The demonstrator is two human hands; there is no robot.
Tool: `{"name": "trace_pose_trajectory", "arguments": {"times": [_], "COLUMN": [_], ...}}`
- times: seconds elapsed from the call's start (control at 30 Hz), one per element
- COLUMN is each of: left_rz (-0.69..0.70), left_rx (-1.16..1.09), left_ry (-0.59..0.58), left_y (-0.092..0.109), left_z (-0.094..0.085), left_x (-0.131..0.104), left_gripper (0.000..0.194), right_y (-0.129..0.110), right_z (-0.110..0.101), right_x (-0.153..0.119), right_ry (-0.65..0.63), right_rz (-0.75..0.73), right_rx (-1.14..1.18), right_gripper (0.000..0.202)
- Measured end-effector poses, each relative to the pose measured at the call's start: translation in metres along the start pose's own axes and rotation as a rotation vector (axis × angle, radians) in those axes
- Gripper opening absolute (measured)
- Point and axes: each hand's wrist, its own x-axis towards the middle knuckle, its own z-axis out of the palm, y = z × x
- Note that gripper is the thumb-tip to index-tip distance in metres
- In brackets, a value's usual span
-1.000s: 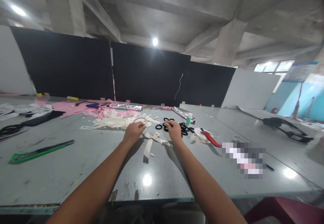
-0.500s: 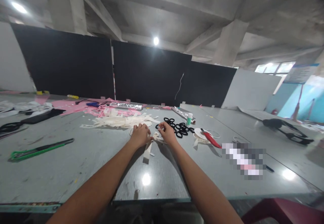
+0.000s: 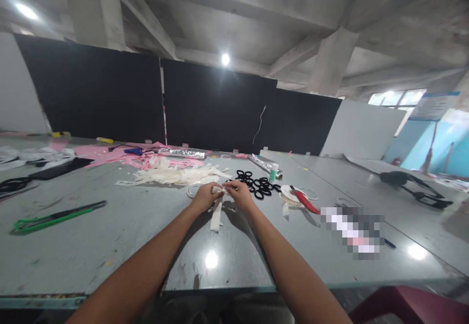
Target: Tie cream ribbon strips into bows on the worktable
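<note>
Close together at the middle of the grey table [image 3: 139,236] are my left hand [image 3: 205,198] and my right hand [image 3: 240,194]. Both pinch a cream fabric strip [image 3: 216,215], whose tail hangs down between them toward the table's front edge. The part at my fingertips is small and partly hidden. Several black rings [image 3: 259,187] lie just beyond and to the right of my right hand. A pile of cream strips [image 3: 179,173] lies behind my left hand.
A green cutter [image 3: 58,216] lies at the left. To the right are a tape roll [image 3: 291,195], a red-handled tool [image 3: 306,201] and a glue stick [image 3: 273,172]. Pink scraps [image 3: 98,154] and foil packets [image 3: 183,153] lie farther back. Black panels [image 3: 220,104] stand behind.
My hands have come closer together, their fingertips now meeting at the strip. The strip's tail has shifted slightly and hangs more upright.
</note>
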Motion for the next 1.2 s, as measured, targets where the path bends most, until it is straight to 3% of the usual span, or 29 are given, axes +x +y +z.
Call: {"name": "trace_pose_trajectory", "arguments": {"times": [0.17, 0.4, 0.77, 0.97, 1.2], "left_rz": [-0.080, -0.127, -0.173, -0.201, -0.237], "left_rx": [-0.274, -0.439, -0.489, -0.472, -0.518], "left_ry": [-0.063, -0.080, -0.108, -0.046, -0.011], "left_y": [-0.004, -0.012, 0.000, 0.009, 0.018], "left_z": [0.008, 0.009, 0.007, 0.005, 0.001], "left_x": [0.000, 0.003, -0.001, -0.004, -0.007], "left_gripper": [0.033, 0.042, 0.043, 0.045, 0.047], "right_y": [0.004, 0.009, 0.004, -0.003, -0.006], "right_z": [0.000, 0.000, 0.001, 0.000, 0.000], "right_x": [-0.002, -0.003, -0.004, -0.005, -0.006], "right_ry": [-0.004, 0.001, 0.009, -0.001, 0.085], "right_rz": [-0.004, 0.016, 0.047, 0.057, 0.101], "right_rx": [-0.032, -0.098, -0.111, -0.134, -0.191], "right_gripper": [0.027, 0.022, 0.020, 0.018, 0.022]}}
